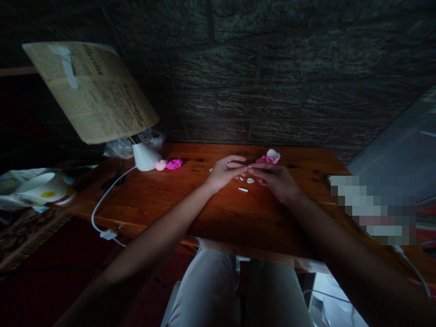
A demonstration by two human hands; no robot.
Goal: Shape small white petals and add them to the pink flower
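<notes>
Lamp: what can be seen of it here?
The lamp stands on the table's left part, near the wall, apparently unlit and leaning leftward in this view. Its broad tan shade, paper or fabric by its look, bears newspaper-style print and a pale strip. A dark neck joins it to a white cone base. A white cord drops over the table's front edge to a white block. A pale pink lump touches or nearly touches the base; a clear bag is behind it.

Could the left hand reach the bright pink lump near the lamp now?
Probably yes: nothing tall seems to stand on the tabletop between the left hand and the bright pink lump.
</notes>
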